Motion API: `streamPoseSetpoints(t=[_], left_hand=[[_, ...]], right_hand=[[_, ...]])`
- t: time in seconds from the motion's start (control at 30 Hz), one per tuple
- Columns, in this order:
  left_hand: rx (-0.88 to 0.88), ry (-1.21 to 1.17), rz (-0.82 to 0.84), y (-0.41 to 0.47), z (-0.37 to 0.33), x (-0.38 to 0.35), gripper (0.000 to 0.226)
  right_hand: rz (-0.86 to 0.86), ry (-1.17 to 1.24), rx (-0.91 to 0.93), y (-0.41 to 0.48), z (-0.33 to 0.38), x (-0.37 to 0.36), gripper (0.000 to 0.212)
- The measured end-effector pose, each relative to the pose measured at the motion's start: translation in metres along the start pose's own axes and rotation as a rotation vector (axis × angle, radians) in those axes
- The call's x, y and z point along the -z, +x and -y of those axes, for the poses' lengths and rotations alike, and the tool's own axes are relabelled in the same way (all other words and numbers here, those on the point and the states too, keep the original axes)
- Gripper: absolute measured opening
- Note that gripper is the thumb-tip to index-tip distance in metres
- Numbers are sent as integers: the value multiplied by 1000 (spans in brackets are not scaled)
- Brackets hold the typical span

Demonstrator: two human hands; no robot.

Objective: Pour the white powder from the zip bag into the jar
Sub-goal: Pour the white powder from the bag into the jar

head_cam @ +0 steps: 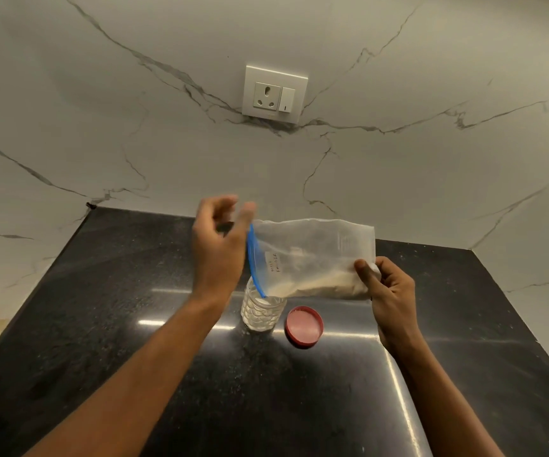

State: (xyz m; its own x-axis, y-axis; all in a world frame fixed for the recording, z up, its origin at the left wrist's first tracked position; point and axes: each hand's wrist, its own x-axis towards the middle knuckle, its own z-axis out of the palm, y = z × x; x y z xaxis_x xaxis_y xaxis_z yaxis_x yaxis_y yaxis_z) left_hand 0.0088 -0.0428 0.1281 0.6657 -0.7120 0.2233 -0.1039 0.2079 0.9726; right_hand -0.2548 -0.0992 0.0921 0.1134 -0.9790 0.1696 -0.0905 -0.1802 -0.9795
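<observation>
A clear zip bag [312,255] with a blue zip strip and a handwritten label hangs on its side above the counter, white powder lying along its lower edge. Its blue mouth points left and down, right over the open top of a clear ribbed jar [261,313] that holds some white powder. My right hand [390,291] pinches the bag's closed right end. My left hand [217,245] is raised beside the bag's mouth with its fingers apart and blurred; a fingertip is close to the bag's top corner, and I cannot tell whether it touches.
A red lid [303,326] lies upside down on the black stone counter [134,324] just right of the jar. A marble wall with a white socket and switch [274,94] rises behind. The counter's edges run off left and right.
</observation>
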Motion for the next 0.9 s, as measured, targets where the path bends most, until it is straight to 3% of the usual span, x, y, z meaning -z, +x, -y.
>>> streamPoseSetpoints(t=[0.03, 0.1, 0.17, 0.2, 0.37, 0.9], left_hand=[[140, -58, -21, -5, 13, 7, 21], [360, -29, 200, -14, 40, 11, 15], [441, 18, 436, -23, 57, 8, 15], [425, 28, 475, -25, 62, 7, 16], [299, 45, 466, -17, 68, 10, 17], [280, -71, 431, -14, 77, 13, 18]], right_hand=[[-5, 3, -2, 0, 0, 0, 16], [-12, 12, -9, -1, -1, 0, 14], [-25, 20, -16, -1, -1, -2, 16], [-33, 21, -16, -2, -2, -2, 16], [-52, 18, 10, -4, 2, -1, 17], [-78, -67, 77, -11, 10, -2, 17]])
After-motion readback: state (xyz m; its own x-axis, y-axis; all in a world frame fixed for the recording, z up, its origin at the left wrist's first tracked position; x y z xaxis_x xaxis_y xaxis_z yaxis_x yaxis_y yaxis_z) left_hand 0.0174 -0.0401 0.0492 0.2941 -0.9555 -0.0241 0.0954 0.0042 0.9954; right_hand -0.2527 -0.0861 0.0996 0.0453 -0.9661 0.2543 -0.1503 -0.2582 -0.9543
